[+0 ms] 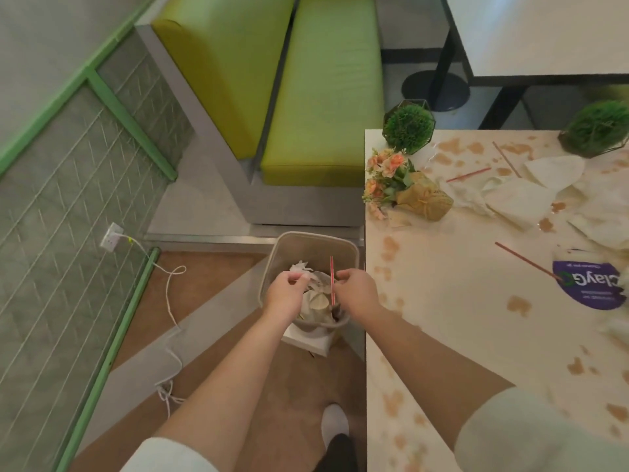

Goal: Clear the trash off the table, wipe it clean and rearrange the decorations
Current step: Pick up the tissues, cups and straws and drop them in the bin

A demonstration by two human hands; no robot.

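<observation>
Two hands hang over the trash bin (308,247) on the floor beside the table (442,328); the left hand (285,291) has fingers curled, whether on a paper scrap cannot be told; the right hand (357,290) pinches a red straw (332,279), light, thin and easily bent, standing upright in the bin. Crumpled napkins (517,199) on the table look soft and weightless, best gathered in a loose fistful; two more straws (526,260) and a purple wrapper (589,284) lie among brown spills. Likely obstacles are the tipped flower bouquet (405,189) and two green ball plants (408,127).
</observation>
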